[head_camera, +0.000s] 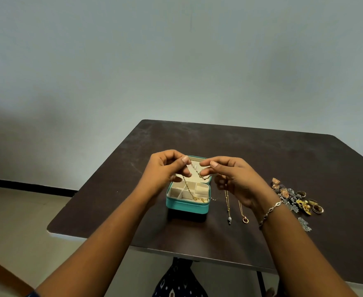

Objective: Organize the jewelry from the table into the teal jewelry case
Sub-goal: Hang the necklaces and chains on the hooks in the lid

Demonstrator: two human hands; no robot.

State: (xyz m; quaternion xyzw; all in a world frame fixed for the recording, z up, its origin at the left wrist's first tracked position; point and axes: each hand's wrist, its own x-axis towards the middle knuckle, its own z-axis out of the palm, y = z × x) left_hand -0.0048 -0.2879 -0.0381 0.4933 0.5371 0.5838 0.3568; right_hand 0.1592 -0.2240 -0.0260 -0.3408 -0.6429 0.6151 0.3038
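A dark brown surface (262, 159) stands before a pale grey wall (176, 61), black skirting (26, 185) edging the beige floor (15, 221).

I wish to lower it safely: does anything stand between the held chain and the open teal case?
Nothing visible. The left hand and right hand pinch the gold chain above the teal case; its lower end lies inside.

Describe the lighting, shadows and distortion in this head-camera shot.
Head view: soft, dim, even light, no glare; the open teal jewelry case throws a short dark shadow toward the viewer on the dark brown table; the wide-angle lens stretches the forearms near the bottom edge; the thin gold chain and the loose jewelry heap look slightly blurred.
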